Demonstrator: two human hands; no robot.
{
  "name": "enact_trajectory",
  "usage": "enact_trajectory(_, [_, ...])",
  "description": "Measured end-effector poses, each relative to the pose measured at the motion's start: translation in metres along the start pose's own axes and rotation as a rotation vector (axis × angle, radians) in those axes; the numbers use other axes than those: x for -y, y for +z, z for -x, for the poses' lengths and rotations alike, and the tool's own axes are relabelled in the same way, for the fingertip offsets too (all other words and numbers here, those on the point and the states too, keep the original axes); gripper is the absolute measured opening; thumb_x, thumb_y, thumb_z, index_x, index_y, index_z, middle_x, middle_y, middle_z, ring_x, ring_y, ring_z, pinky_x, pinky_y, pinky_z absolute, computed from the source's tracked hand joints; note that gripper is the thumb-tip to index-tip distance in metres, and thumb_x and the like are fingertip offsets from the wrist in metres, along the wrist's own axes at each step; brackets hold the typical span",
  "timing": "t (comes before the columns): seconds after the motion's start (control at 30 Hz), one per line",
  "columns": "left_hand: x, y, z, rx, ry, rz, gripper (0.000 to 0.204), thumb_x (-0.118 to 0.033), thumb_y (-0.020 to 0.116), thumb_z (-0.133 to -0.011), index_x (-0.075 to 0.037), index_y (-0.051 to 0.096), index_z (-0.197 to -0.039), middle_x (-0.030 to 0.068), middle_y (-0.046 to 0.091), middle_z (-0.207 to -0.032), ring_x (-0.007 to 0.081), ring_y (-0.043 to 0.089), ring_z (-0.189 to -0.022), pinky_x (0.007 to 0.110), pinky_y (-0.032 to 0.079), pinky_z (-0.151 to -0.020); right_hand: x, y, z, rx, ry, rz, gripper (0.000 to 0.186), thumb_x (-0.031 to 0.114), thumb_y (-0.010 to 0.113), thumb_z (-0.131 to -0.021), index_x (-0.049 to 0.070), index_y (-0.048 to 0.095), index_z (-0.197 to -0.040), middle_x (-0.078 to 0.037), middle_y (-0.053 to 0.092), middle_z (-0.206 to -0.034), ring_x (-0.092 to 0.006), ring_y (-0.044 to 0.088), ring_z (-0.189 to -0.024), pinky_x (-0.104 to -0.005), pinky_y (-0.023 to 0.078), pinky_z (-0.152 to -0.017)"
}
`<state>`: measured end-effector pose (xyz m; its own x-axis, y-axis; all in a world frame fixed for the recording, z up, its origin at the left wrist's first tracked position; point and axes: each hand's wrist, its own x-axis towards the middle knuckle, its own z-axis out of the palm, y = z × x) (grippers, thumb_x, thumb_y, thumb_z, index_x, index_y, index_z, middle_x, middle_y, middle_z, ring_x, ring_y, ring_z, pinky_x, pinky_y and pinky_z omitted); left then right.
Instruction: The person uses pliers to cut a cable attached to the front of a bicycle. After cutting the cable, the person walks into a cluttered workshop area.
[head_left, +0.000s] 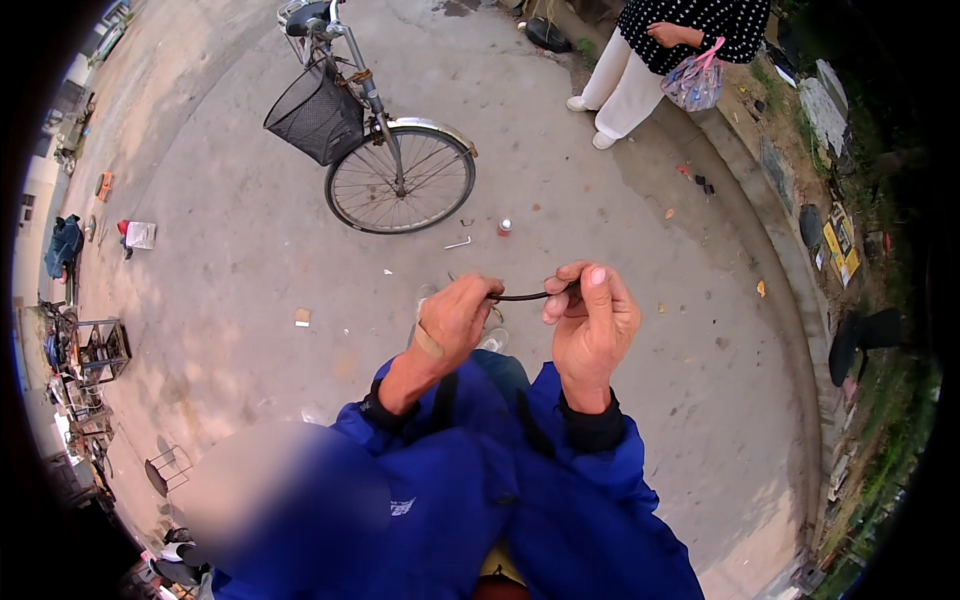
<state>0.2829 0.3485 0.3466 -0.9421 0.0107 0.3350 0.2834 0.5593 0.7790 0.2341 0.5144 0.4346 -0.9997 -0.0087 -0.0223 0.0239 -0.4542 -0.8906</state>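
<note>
A thin black cable-like strip (522, 297) runs between my two hands, held roughly level in front of my blue jacket. My left hand (450, 322) pinches one end, its fingers closed, with a tan plaster near the wrist. At the other end, my right hand (598, 325) is closed on the strip between thumb and fingers, palm turned toward me. Its far tip is hidden in the fingers. Beyond my hands stands a bicycle (373, 95) with a black mesh basket (318, 112) over its front wheel.
On the concrete near the wheel lie an L-shaped metal tool (457, 243) and a small red-and-white container (505, 227). A person (625, 88) in white trousers stands at the upper right with a plastic bag (694, 80). A kerb (805, 370) curves along the right; metal racks (100, 350) stand left.
</note>
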Motion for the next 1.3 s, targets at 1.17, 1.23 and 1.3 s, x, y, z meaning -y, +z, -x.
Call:
enact_trajectory(1.17, [0.037, -0.135, 0.069, 0.124, -0.492, 1.386, 0.041, -0.017, 0.061, -0.106, 0.004, 0.057, -0.140, 0.0155, 0.071, -0.120, 0.0235, 0.070, -0.112, 0.038, 0.056, -0.102, -0.030, -0.275, -0.081, -0.488, 0.016, -0.156, 0.026, 0.020, 0.060, -0.108, -0.006, 0.059, -0.108, -0.009, 0.062, -0.094, -0.0132, 0.059, -0.078, -0.0241, 0.056, -0.073])
enact_trajectory(1.23, [0.027, -0.141, 0.073, 0.075, -0.445, 1.336, 0.040, -0.017, 0.059, -0.107, 0.004, 0.057, -0.141, 0.0164, 0.072, -0.117, 0.0248, 0.070, -0.111, 0.040, 0.056, -0.102, -0.050, -0.272, -0.070, -0.542, 0.100, -0.213, 0.024, 0.018, 0.060, -0.108, -0.006, 0.060, -0.108, -0.010, 0.063, -0.096, -0.0133, 0.060, -0.081, -0.0234, 0.055, -0.074])
enact_trajectory(1.3, [0.021, -0.148, 0.070, 0.037, -0.406, 1.240, 0.040, -0.019, 0.054, -0.110, 0.003, 0.055, -0.143, 0.0170, 0.073, -0.115, 0.0254, 0.071, -0.109, 0.041, 0.056, -0.101, -0.069, -0.274, -0.060, -0.589, 0.148, -0.227, 0.023, 0.017, 0.060, -0.108, -0.006, 0.060, -0.109, -0.011, 0.064, -0.097, -0.0141, 0.061, -0.083, -0.0239, 0.056, -0.076])
